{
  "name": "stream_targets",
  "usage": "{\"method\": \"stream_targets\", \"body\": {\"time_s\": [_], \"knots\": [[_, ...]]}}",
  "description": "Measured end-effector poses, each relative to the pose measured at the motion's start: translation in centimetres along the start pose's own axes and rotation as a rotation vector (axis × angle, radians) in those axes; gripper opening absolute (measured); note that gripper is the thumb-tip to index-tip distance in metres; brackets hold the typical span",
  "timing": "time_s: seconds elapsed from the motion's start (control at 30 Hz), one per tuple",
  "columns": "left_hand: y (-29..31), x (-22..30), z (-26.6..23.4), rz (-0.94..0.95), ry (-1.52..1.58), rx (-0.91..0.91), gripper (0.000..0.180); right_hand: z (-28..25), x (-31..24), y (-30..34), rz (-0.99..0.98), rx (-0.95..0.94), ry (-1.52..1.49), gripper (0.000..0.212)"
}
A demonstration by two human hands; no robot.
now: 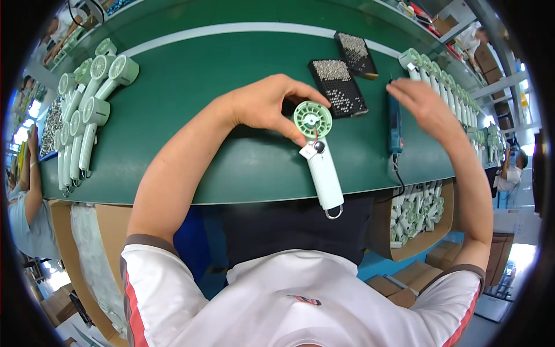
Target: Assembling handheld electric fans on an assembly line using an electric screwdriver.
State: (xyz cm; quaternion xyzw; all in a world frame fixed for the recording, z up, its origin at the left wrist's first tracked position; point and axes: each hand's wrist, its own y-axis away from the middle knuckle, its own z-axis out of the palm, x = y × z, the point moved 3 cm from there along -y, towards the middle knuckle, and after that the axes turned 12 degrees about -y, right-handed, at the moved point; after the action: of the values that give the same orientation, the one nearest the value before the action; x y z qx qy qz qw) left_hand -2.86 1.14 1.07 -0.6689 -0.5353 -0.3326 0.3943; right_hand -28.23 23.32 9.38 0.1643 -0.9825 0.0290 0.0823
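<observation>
My left hand (269, 107) curves round the round head of a pale green handheld fan (326, 176), fingers at the far side and thumb at the near side. The fan lies with its handle toward me and a metal loop at the end, past the bench edge. Its head is open, showing a red wire, with a small white tag and a dark round part at the neck. My right hand (425, 107) is beside the far end of a teal electric screwdriver (395, 124), fingers stretched out and nothing seen in them. Whether the fingertips touch it I cannot tell.
Two black trays (357, 104) of small metal screws stand beyond the fan. Several fans lie at the left (87, 113) and in a row at the right (442, 87). Below the green bench (231, 52) is a cardboard box (445, 217) of pale green parts. A person's arm (34, 168) shows far left.
</observation>
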Motion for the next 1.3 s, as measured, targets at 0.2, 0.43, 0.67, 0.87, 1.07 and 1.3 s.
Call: {"method": "stream_targets", "body": {"time_s": [0.2, 0.43, 0.67, 0.87, 1.07, 1.3], "knots": [[-0.2, 0.2, -0.6, -0.082, -0.016, -0.055, 0.075, 4.2, -1.2, 1.2, -0.028, 0.013, -0.044, 0.048], [-0.2, 0.1, -0.2, -0.086, 0.032, -0.013, 0.07, 5.1, 1.1, 2.4, -0.041, 0.165, -0.236, 0.057], [-1.4, 0.7, -0.4, -0.085, -0.053, -0.043, 0.07, 1.2, 1.3, -2.4, 0.079, 1.042, -0.538, 0.046], [-2.3, 0.4, -0.5, -0.098, -0.1, -0.085, 0.069, -2.5, 0.9, -9.7, 0.073, 1.606, -1.599, 0.04], [-2.1, 0.5, -0.7, -0.084, -0.08, -0.044, 0.069, -0.6, -1.9, -11.6, 0.164, 1.536, -1.683, 0.024], [-1.8, 0.4, -1.1, -0.087, -0.166, -0.011, 0.071, 1.7, -3.1, -11.7, 0.184, 1.506, -1.594, 0.025]]}}
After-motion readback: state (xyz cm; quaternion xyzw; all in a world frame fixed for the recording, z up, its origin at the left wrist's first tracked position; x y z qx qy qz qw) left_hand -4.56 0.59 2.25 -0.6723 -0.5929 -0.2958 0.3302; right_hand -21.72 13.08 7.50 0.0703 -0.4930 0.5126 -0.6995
